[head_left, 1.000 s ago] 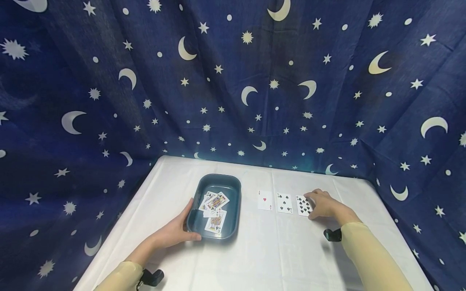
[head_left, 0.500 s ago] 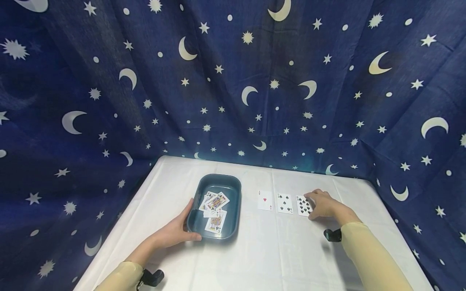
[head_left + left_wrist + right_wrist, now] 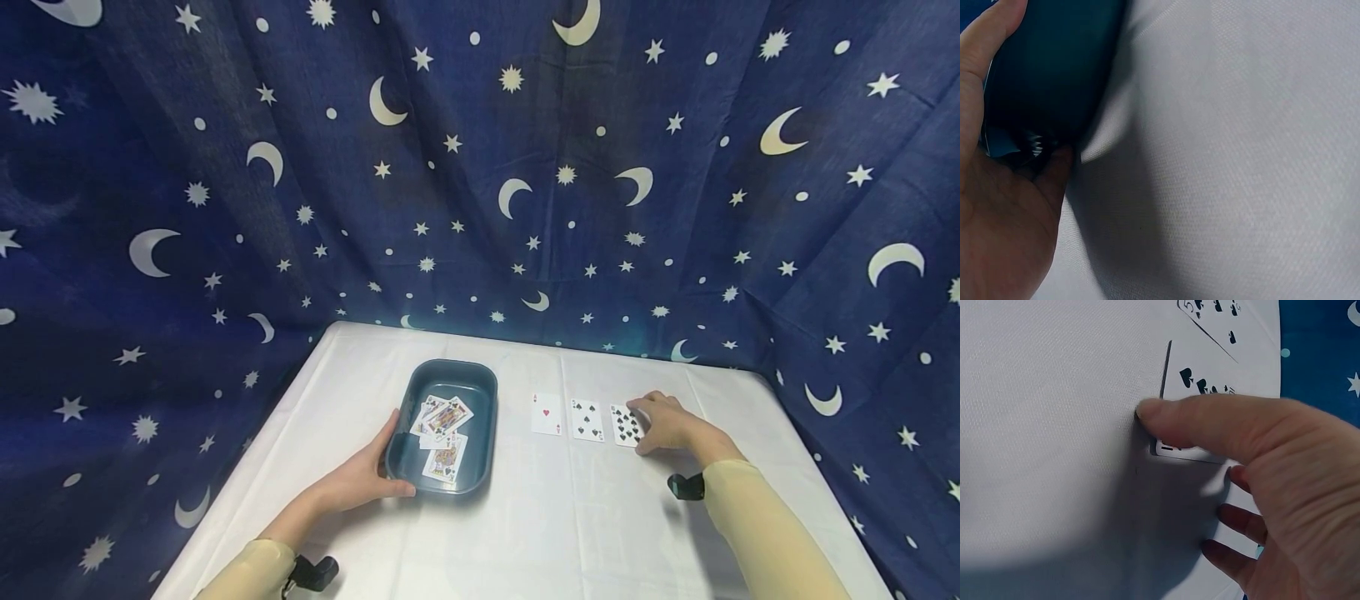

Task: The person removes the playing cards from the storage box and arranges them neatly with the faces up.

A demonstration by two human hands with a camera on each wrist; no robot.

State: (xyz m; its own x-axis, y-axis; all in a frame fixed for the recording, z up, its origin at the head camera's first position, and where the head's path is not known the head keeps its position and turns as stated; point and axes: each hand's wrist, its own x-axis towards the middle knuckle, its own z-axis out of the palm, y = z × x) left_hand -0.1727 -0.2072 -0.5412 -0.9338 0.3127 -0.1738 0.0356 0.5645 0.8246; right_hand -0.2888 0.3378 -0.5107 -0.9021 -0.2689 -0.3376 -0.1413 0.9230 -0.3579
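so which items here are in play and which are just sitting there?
In play:
left hand holding the tray
right hand on the spade card
face cards in the tray

Just lying there:
ace of hearts
five of spades
tablecloth
starry backdrop

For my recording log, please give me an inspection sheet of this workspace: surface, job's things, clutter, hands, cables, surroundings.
Surface: white cloth-covered table, smooth, some creases.
Job's things: dark teal plastic tray holding several face-up court cards; beside it a row of three face-up cards: red ace card, five of spades card, many-pip spades card.
Clutter: nothing seen.
Hands: left hand holds the tray's near left corner; right hand rests on the many-pip spades card, thumb at its edge.
Cables: nothing seen; black wrist-worn devices only.
Surroundings: dark blue cloth with moons and stars behind and at both sides.
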